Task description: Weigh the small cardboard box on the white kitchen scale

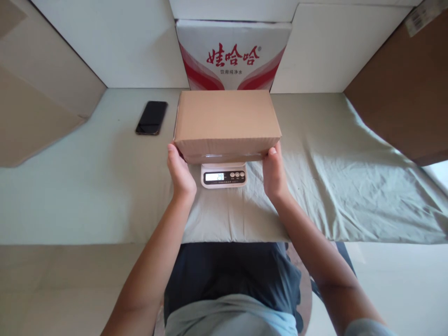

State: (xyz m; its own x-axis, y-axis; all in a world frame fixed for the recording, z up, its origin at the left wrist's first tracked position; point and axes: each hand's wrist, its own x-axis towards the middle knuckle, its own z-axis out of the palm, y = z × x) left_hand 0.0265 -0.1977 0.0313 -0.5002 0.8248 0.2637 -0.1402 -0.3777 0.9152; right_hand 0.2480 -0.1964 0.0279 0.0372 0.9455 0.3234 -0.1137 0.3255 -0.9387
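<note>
A closed brown cardboard box (226, 122) rests on a small white digital scale (224, 175), whose lit display shows a number. My left hand (180, 173) grips the box's near left corner from the side. At the near right corner, my right hand (275, 172) holds the box the same way. Most of the scale is hidden under the box; only its front panel with display and buttons shows.
A black phone (151, 117) lies on the grey-green cloth (332, 186) left of the box. A white carton with red lettering (233, 56) stands behind it. Large brown cardboard panels lean at far left (38, 98) and far right (402, 93).
</note>
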